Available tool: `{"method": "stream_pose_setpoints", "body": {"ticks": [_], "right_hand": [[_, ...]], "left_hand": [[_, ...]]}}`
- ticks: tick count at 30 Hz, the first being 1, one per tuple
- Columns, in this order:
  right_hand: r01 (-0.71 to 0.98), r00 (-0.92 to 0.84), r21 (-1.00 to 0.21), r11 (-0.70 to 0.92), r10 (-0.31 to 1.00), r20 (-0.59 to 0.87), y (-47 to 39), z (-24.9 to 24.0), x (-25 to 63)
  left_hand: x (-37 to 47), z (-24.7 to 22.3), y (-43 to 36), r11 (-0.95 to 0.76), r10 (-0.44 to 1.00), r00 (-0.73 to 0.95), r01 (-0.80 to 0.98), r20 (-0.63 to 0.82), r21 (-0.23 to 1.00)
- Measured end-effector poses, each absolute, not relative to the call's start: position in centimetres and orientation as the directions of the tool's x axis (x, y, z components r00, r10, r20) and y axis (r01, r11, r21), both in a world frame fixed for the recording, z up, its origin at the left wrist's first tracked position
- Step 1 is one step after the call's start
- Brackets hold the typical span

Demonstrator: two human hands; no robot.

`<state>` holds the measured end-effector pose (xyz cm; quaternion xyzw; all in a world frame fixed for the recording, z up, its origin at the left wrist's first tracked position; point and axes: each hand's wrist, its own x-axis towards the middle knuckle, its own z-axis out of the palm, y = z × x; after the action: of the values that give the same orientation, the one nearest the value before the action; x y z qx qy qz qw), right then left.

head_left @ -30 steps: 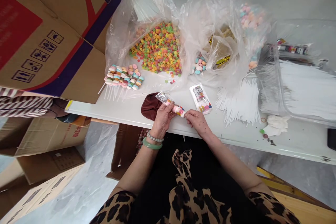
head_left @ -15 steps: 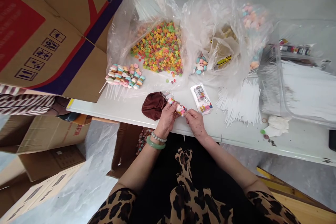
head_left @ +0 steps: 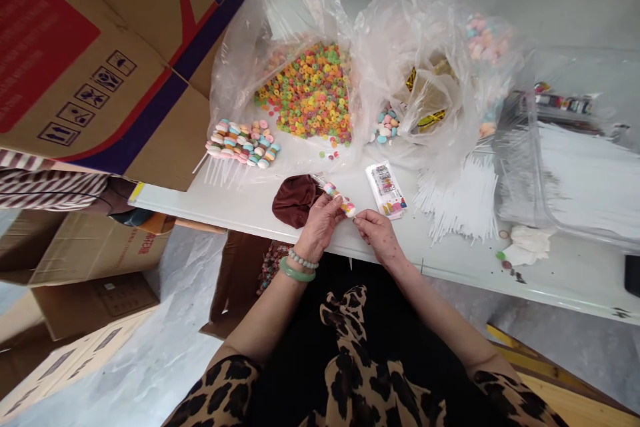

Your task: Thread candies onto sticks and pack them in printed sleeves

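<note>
The left hand (head_left: 320, 221) is clamped, thumb against fingers, around a wrapped candy stick (head_left: 331, 191) held slantwise above the front edge of the white tabletop (head_left: 575, 279). The candy's upper end points towards 11 o'clock and its lower end towards 5. At that lower end, the thumb and forefinger of the right hand (head_left: 376, 230) are pinched together; what lies between them is too small to make out.

Taking the clock from where the hands meet, a brown cloth (head_left: 294, 200) sits between 9 and 10 o'clock, just beside the left hand. A stack of printed wrappers (head_left: 387, 190) lies near at 2, and a fan of white sticks (head_left: 456, 203) between 2 and 3. Candies threaded on sticks (head_left: 243, 145) lie at 10 o'clock, close to a heap of ring candies (head_left: 315, 97) in a clear bag at 11. Loose pastel candies (head_left: 387, 123) are at 1. Just past 3, well apart, is a crumpled tissue (head_left: 527, 245); a large cardboard box (head_left: 150, 103) stands at 10.
</note>
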<state>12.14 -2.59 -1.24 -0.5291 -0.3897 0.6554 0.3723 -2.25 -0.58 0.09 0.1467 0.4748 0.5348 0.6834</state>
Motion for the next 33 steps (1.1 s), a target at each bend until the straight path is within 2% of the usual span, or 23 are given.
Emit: {"method": "stream_pose_setpoints", "body": {"ticks": [3, 8, 10, 12, 14, 17, 19, 27, 33], "right_hand": [[-0.082, -0.227, -0.879, -0.470, 0.867, -0.443, -2.5, -1.0, 12.3], [0.261, -0.233, -0.907, -0.331, 0.890, -0.392, -2.4, -0.7, 12.4], [0.310, -0.217, -0.905, -0.290, 0.906, -0.365, -2.3, -0.7, 12.4], [0.248, -0.207, -0.915, -0.317, 0.906, -0.370, -2.2, -0.7, 12.4], [0.101, -0.220, -0.905, -0.413, 0.878, -0.425, -1.9, -0.7, 12.6], [-0.102, -0.294, -0.813, -0.573, 0.798, -0.526, -1.6, -0.5, 12.9], [-0.150, -0.332, -0.779, -0.609, 0.773, -0.540, -1.6, -0.4, 13.0], [-0.057, -0.349, -0.837, -0.544, 0.796, -0.494, -2.0, -0.7, 13.1], [-0.047, -0.302, -0.835, -0.548, 0.805, -0.511, -2.4, -1.7, 12.0]], "left_hand": [[-2.1, 0.2, -0.5, 0.395, 0.865, 0.027, -0.653, -0.501, 0.646], [-1.3, -0.2, -0.7, 0.300, 0.866, -0.133, -0.633, -0.482, 0.714], [-1.2, -0.1, -0.7, 0.308, 0.852, -0.164, -0.611, -0.497, 0.729], [-1.5, 0.1, -0.8, 0.339, 0.850, -0.129, -0.607, -0.510, 0.719], [-1.9, 0.3, -0.7, 0.379, 0.853, -0.050, -0.624, -0.519, 0.683], [-2.6, 0.4, -0.6, 0.450, 0.842, 0.053, -0.619, -0.537, 0.644], [-2.7, 0.4, -0.6, 0.451, 0.841, 0.040, -0.601, -0.539, 0.659], [-1.7, 1.2, -0.9, 0.363, 0.884, -0.094, -0.478, -0.457, 0.800], [-1.6, 0.5, -0.9, 0.346, 0.849, -0.207, -0.479, -0.487, 0.807]]}}
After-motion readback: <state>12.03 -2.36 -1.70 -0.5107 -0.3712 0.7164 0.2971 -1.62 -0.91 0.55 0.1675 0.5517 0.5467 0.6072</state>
